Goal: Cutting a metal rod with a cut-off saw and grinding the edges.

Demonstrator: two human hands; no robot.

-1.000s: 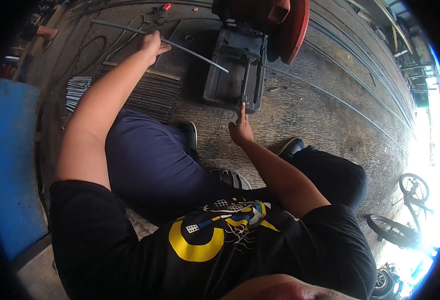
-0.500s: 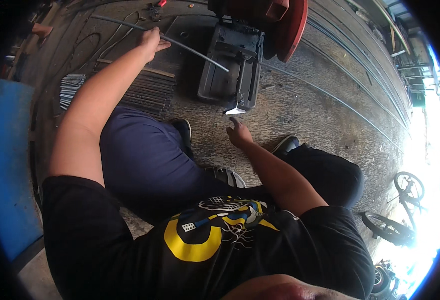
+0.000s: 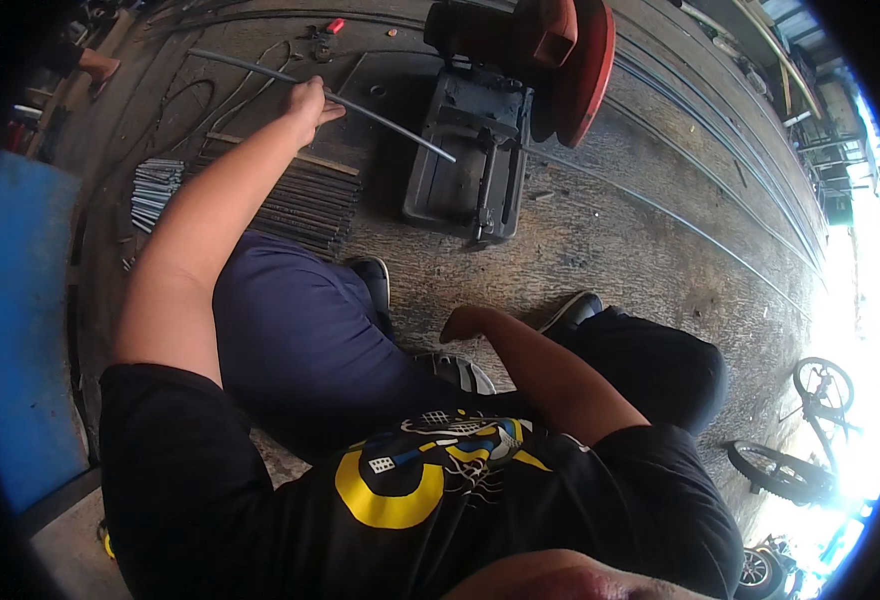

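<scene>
My left hand (image 3: 306,108) is closed around a long, thin grey metal rod (image 3: 390,123), gripping it left of the chop saw. The rod's right end hangs over the black saw base (image 3: 425,200), left of the saw's vise screw (image 3: 488,195). Near my body, between my knees, my right hand (image 3: 468,322) is bent down at the wrist, apart from the saw. Its fingers are mostly hidden, so I cannot make out anything in them. A red guard (image 3: 590,75) covers the saw's blade side.
Dark rods (image 3: 305,200) lie in a row by my left knee, beside a pile of short shiny rods (image 3: 155,190). Long bars (image 3: 680,205) stretch across the floor at right. A bicycle (image 3: 785,470) is far right, a blue panel (image 3: 25,330) far left. Another person's foot (image 3: 100,68) shows top left.
My right hand has drawn back from the front of the saw's vise toward my body. The bright piece at the vise's front no longer shows. My left hand still holds the rod.
</scene>
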